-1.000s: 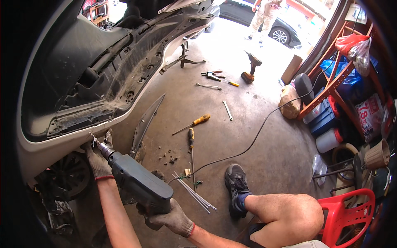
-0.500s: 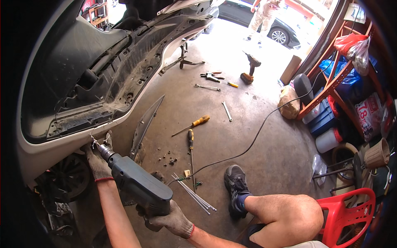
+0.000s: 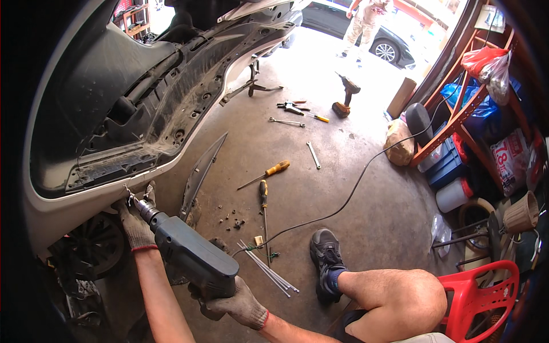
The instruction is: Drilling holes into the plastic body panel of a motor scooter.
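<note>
Concrete floor (image 3: 366, 188) — two screwdrivers (image 3: 269, 171), wrenches (image 3: 313, 155), cordless drill (image 3: 345, 94), loose screws (image 3: 231, 220).

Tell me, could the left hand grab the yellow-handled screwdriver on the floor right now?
Probably not right away. The left hand is pressed against the white bumper beside the drill tip, and the yellow-handled screwdriver lies well off on the bare floor. Nothing blocks the way; it is just far.

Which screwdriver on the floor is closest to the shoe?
The long-shafted screwdriver lying lengthwise toward the shoe; the orange-handled screwdriver lies farther up the floor.
</note>
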Tool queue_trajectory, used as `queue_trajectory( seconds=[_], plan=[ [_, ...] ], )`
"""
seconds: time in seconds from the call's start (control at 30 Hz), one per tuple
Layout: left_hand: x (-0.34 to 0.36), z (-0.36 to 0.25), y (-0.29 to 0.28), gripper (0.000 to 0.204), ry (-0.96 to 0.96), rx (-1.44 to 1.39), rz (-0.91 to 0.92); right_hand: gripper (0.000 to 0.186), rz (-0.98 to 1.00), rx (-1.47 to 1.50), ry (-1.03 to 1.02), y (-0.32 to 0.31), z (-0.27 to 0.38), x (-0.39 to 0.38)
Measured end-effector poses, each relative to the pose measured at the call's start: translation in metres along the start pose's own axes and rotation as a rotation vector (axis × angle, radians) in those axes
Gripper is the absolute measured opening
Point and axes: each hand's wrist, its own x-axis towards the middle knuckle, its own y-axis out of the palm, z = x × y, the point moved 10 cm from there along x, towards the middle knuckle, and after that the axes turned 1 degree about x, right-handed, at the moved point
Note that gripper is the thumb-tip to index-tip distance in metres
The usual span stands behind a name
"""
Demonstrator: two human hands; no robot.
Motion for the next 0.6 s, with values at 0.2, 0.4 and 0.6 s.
queue_trajectory(
  seconds=[0.2,0.4,0.6],
  plan=[
    [0.0008,0.0000,-0.0012,0.062,-0.003,0.014,-0.002,0.063,-0.010,0.000,0.009,-0.0008,0.0007,0.0000],
    [-0.0022,-0.0017,0.0044,0.076,0.039,0.089,0.052,0.062,-0.018,-0.036,-0.003,-0.0026,-0.0008,0.0004],
    [-0.0037,-0.0034,0.0063,0.077,0.081,0.134,0.037,0.062,-0.002,0.057,0.008,0.0032,0.0043,-0.0015]
  ],
)
